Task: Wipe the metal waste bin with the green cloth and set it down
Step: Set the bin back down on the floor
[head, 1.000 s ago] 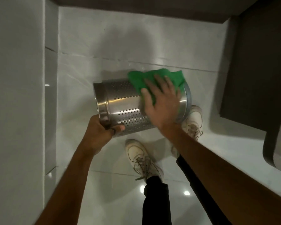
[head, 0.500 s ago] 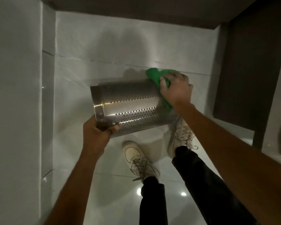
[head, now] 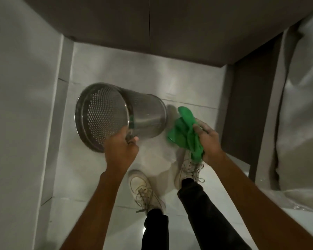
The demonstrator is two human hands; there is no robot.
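Perforated steel bin [head: 145, 116] cylindrical, seemingly airborne; green cloth [head: 185, 134] crumpled.

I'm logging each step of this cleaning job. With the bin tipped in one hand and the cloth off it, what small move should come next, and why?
Probably turn the metal waste bin upright and lower it to the floor. The left hand holds it tilted by the rim, and the right hand has the green cloth bunched clear of it, which suggests wiping is finished.

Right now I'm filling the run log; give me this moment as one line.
left hand: grips rim of metal waste bin, tilted, held above the floor | right hand: holds green cloth, off bin | stage: not set down
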